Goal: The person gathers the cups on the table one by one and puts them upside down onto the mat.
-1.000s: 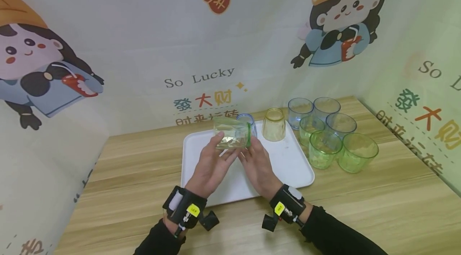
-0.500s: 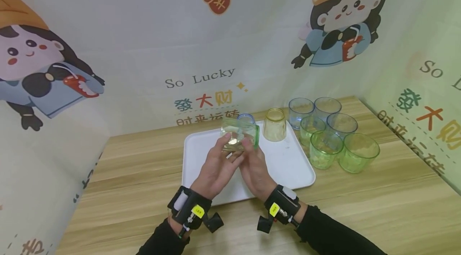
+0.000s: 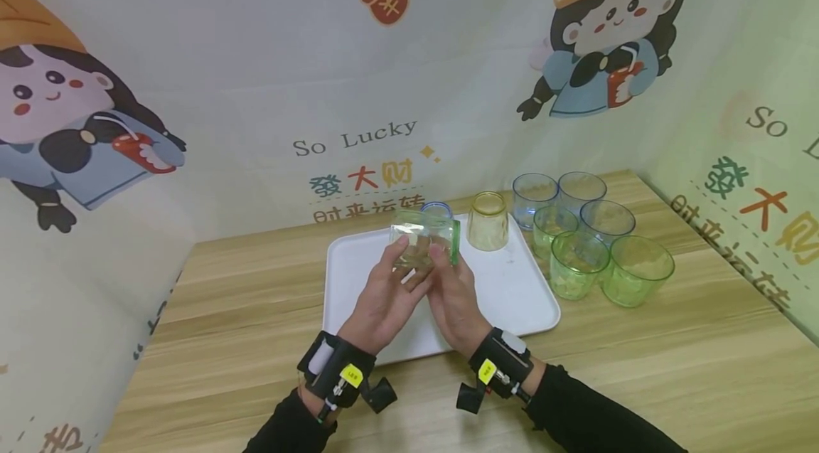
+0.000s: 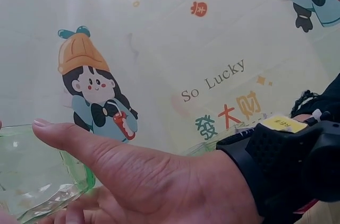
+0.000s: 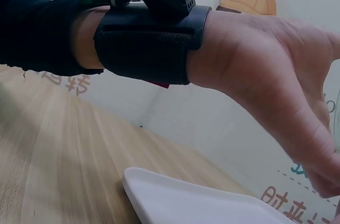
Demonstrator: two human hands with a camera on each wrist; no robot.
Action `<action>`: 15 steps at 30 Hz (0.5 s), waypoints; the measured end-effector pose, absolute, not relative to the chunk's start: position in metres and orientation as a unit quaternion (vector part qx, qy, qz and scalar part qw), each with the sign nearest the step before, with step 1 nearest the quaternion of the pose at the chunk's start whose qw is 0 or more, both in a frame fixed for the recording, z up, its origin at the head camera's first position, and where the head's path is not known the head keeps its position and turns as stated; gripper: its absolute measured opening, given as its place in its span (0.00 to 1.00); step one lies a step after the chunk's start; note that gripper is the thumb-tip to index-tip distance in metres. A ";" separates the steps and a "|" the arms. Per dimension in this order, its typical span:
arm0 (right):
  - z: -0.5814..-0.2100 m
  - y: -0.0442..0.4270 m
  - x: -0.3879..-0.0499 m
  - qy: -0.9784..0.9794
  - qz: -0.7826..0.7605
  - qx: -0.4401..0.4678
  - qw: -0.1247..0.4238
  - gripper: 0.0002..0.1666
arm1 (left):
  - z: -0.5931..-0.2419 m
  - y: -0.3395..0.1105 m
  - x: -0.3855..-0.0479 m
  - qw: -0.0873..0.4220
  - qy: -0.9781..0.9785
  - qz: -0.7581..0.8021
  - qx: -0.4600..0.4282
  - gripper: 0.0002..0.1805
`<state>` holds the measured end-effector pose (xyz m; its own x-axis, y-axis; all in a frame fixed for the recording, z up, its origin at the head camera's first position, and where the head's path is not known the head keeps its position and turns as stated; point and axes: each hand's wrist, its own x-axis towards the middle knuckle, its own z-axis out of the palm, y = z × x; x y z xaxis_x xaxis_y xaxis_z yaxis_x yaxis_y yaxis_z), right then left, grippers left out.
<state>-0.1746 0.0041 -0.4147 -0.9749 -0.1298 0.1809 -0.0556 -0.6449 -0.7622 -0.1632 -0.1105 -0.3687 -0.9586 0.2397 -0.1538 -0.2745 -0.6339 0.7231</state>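
Listener: Start big. What room am I in?

Operator: My feed shows a corner hung with a pale printed backdrop (image 3: 256, 76), with cartoon figures (image 3: 589, 94) and "So Lucky" lettering (image 3: 355, 140). Below it is a wood-grain table (image 3: 243, 311), bearing a white tray (image 3: 512, 296).

Listener: What stands there?

Operator: Right of the tray, on the bare wood, I count three blue glasses (image 3: 534, 200) and three green glasses (image 3: 579, 269), mouths up. At the tray's far side is a yellow glass (image 3: 488, 229), apparently upside down; left of it, a clear blue tumbler (image 3: 438, 208), partly hidden.

Listener: And the glass being handled?

Operator: A pale green glass (image 3: 419, 231), raised above the tray, on its side. Its long axis runs left to right, mouth rightward. I judge that the key relation: the left hand (image 3: 379, 300) is nearer the base, the right hand (image 3: 457, 300) nearer the rim.

Listener: How is it held?

Operator: Both hands grip it, thumbs on the near side, some fingers beneath. How firmly, I cannot tell.
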 end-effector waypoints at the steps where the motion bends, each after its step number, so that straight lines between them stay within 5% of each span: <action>1: -0.415 0.004 -0.175 0.421 -0.900 -0.110 0.020 0.39 | -0.369 -0.111 -0.163 0.142 0.409 0.901 -0.022 0.39; 15: -0.408 0.004 -0.175 0.431 -0.898 -0.087 0.003 0.39 | -0.378 -0.122 -0.162 0.149 0.420 0.894 -0.041 0.41</action>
